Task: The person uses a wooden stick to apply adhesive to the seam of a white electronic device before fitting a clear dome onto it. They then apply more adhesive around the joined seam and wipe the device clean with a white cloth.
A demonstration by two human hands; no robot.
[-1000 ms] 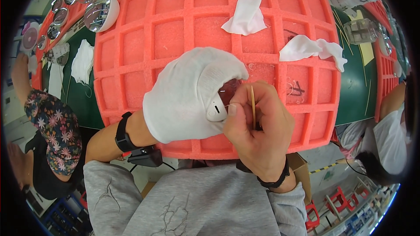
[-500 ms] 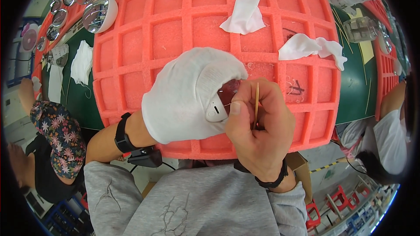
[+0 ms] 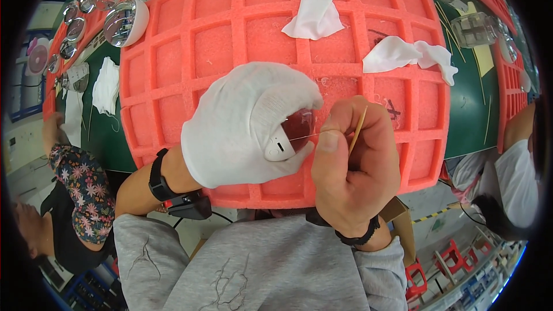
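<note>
My left hand [image 3: 247,121], in a white cloth glove, is closed around a round device [image 3: 279,147] with a white part and a dark, clear dome. A small black slot shows on its white part; most of the device is hidden by the glove. My bare right hand [image 3: 357,167] is just to the right, with thumb and forefinger pinched together. A thin wooden stick [image 3: 357,131] is tucked between its fingers and points up. From the pinch a fine pale strand [image 3: 302,137] runs to the device by the slot; its kind is unclear.
Beneath my hands lies a pink foam tray [image 3: 216,52] divided into square pockets. White cloths [image 3: 314,12] rest on it. A dome with a white shell [image 3: 127,22] stands at the upper left, near several more. Co-workers sit on both sides, one in a floral sleeve [image 3: 86,196].
My right hand has drawn back to the right and slightly down, so more of the strand shows. My left hand and the device have shifted a little left.
</note>
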